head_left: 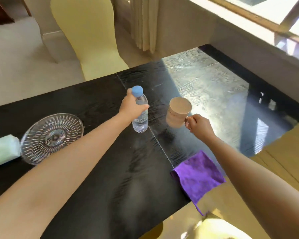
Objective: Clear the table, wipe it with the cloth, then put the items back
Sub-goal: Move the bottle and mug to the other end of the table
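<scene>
- While the purple cloth lies unheld at the near right edge of the table, one corner hanging over, no wiping is under way. It sits just under the right forearm, well short of both hands.
- Farther back on the left, a glass plate and a pale green roll beside its rim rest on the table. Either clearing is unfinished or the return is partly done; I cannot tell which.
- Beyond, the left hand wraps around the upright water bottle, whose base is at or just above the table.
- Just right of it, the right hand pinches the handle of the tan mug, which is tilted.
- Streaks on the sunlit far end may be moisture from wiping, but that is a guess.
</scene>
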The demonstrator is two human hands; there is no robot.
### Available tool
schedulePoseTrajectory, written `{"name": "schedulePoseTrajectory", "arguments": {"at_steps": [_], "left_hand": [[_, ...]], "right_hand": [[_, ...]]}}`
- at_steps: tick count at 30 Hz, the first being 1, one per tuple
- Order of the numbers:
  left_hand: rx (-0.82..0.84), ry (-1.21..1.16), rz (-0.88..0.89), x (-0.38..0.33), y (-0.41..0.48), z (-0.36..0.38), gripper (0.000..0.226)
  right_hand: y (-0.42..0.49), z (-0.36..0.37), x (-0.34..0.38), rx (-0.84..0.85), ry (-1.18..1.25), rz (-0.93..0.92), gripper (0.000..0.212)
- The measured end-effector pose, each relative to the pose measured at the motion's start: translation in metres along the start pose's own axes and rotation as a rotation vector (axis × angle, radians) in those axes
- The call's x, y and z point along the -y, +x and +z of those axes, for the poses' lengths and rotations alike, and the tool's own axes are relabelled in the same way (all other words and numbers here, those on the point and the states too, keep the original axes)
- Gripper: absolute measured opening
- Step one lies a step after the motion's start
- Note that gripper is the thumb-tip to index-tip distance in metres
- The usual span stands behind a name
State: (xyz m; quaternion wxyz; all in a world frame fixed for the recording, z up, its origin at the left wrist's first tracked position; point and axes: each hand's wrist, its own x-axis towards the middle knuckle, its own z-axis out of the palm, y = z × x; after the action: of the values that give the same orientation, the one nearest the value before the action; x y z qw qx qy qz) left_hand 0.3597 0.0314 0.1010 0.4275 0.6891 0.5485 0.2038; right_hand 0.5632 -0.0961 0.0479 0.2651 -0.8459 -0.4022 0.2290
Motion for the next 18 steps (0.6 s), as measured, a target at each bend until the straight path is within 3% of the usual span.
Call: {"name": "schedulePoseTrajectory", "arguments": {"at_steps": [9, 18], "left_hand": [[0.096, 0.002, 0.100, -0.029, 0.036, 0.114, 0.070], [0.041, 0.007, 0.110, -0.014, 0.042, 0.144, 0.069]], "right_hand": [[0.041, -0.009, -0.089, -0.064, 0.084, 0.172, 0.027], [0.052, -0.005, -0.104, -0.084, 0.183, 0.200, 0.026]]}}
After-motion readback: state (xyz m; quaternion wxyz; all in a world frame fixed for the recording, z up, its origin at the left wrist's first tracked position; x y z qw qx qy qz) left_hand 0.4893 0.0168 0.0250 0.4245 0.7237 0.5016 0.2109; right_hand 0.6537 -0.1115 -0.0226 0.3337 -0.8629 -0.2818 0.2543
